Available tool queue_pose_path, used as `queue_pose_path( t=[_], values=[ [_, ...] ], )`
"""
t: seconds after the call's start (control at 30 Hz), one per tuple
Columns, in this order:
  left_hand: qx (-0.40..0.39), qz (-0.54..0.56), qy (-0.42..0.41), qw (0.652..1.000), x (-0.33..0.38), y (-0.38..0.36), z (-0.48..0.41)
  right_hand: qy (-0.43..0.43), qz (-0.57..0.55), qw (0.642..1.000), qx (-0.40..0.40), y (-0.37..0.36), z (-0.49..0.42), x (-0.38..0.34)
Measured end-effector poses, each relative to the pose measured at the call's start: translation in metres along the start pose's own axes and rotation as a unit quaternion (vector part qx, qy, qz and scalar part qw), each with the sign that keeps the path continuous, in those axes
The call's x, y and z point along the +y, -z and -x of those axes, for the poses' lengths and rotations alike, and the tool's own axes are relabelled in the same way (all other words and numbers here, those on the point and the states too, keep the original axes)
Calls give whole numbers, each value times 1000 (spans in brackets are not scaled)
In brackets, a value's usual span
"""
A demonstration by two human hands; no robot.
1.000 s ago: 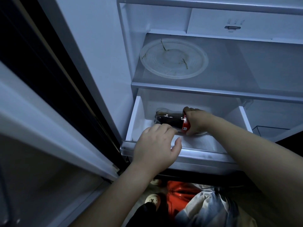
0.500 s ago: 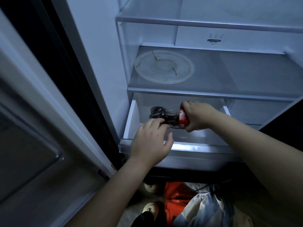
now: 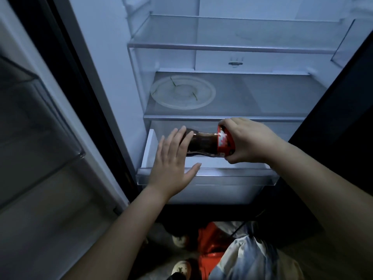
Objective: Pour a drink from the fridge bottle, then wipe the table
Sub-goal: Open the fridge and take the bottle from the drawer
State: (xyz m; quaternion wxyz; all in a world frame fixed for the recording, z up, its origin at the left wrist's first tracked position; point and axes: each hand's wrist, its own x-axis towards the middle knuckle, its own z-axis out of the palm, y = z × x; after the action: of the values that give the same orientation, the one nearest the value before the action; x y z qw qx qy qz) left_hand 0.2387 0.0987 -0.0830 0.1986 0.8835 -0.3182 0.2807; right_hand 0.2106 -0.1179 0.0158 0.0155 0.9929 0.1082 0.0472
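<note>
The right hand (image 3: 247, 142) is wrapped around the red-labelled end of the bottle (image 3: 203, 145), fingers curled over the top of the label and thumb underneath, so the bottle lies on its side in the air above the pulled-out drawer (image 3: 203, 175). Its dark body runs from those fingers toward the left hand (image 3: 173, 162), which is flat and loose, fingers straight and slightly spread, thumb (image 3: 193, 168) splayed toward the drawer's front lip; the fingertips overlap the bottle's far end, though whether they touch it cannot be told. Below the right hand's fingers the drawer floor is bare and white, with open room between the bottle and the clear front edge. Just above the right knuckles runs the metal front edge of a glass shelf (image 3: 262, 98), leaving only a narrow gap there. On that shelf, up and away from the left fingertips, sits one round clear plate (image 3: 182, 92). A second glass shelf (image 3: 232, 46) spans higher up. Outward of the left hand stands the open fridge door (image 3: 40, 118) with one clear bin. Count: one bottle, one drawer, two shelves, one plate, two hands.
</note>
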Motion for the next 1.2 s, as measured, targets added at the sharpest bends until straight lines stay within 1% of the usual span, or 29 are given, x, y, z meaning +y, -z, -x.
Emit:
queue_pose_path(
  t=[0.1, 0.2, 0.3, 0.5, 0.63, 0.7, 0.83, 0.93, 1.0, 1.13, 1.2],
  values=[
    [31, 1, -36, 999, 3, 13, -2, -7, -42, 999, 0, 10, 14, -5],
    [35, -38, -63, 997, 5, 28, -3, -2, -82, 997, 1, 11, 26, -13],
    [36, -68, -71, 994, 9, 41, 1, 6, -99, 995, -1, 6, 35, -21],
    [15, -163, -95, 982, 21, 56, 10, 16, -136, 991, 1, -4, 45, -31],
    [-26, -184, -110, 976, 27, 53, 5, 23, -134, 991, 15, -6, 45, -34],
    [-31, -202, -116, 972, 27, 53, 0, 18, -140, 990, 18, -7, 45, -33],
    [-44, -242, -157, 957, 30, 47, -5, 26, -136, 990, 21, -10, 47, -33],
    [-68, -189, -143, 969, 31, 44, -7, 37, -109, 993, 16, -9, 48, -35],
    [-82, -180, -132, 971, 32, 43, -9, 35, -121, 992, 26, -10, 52, -33],
    [-80, -182, -99, 975, 32, 44, -7, -20, -147, 985, 83, -21, 74, -22],
    [-69, -178, -86, 978, 33, 46, -4, -38, -134, 984, 107, -26, 85, -17]
  ],
)
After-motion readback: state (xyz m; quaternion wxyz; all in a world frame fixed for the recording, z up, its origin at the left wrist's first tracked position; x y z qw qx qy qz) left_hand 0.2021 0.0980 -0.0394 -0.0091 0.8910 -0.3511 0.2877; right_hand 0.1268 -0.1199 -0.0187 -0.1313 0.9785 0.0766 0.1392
